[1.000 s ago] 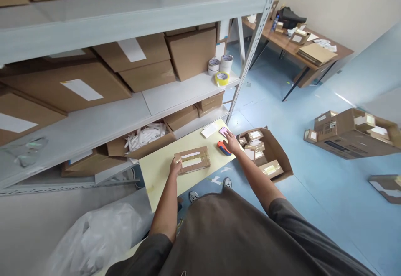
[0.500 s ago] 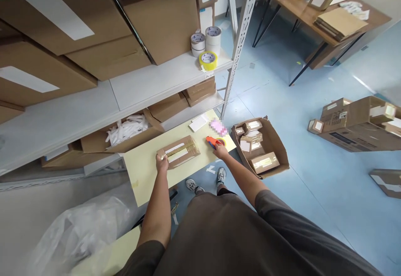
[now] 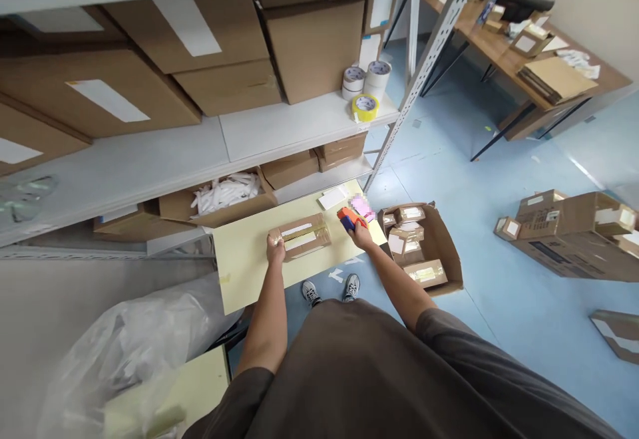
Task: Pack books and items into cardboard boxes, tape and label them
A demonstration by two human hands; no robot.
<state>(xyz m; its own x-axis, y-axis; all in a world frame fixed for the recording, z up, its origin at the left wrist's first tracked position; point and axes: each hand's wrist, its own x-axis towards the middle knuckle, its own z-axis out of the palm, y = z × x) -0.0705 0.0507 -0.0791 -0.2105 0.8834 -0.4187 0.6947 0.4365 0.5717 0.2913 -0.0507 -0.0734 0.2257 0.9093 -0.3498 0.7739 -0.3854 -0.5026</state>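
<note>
A brown cardboard box [image 3: 305, 234] with clear tape and white label strips lies on the pale yellow tabletop [image 3: 244, 259]. My left hand [image 3: 275, 247] grips its left end, fingers partly hidden behind the cardboard. To the right of the box, my right hand [image 3: 360, 234] is closed around an orange and blue tape dispenser [image 3: 348, 218], held just over the table and apart from the box. Beyond the dispenser lie a pink blurred item [image 3: 361, 206] and a stack of white cards [image 3: 333, 197].
An open carton [image 3: 449, 253] with several small taped boxes stands on the floor at right. Metal shelving [image 3: 299, 123] with large cartons and tape rolls [image 3: 365, 107] rises behind the table. A plastic bag [image 3: 134, 339] sits at lower left, a wooden desk [image 3: 479, 33] at upper right.
The camera view has shifted, so the surroundings appear moved to the right. My right hand has turned the tape dispenser and raised it slightly. My left hand stays on the box.
</note>
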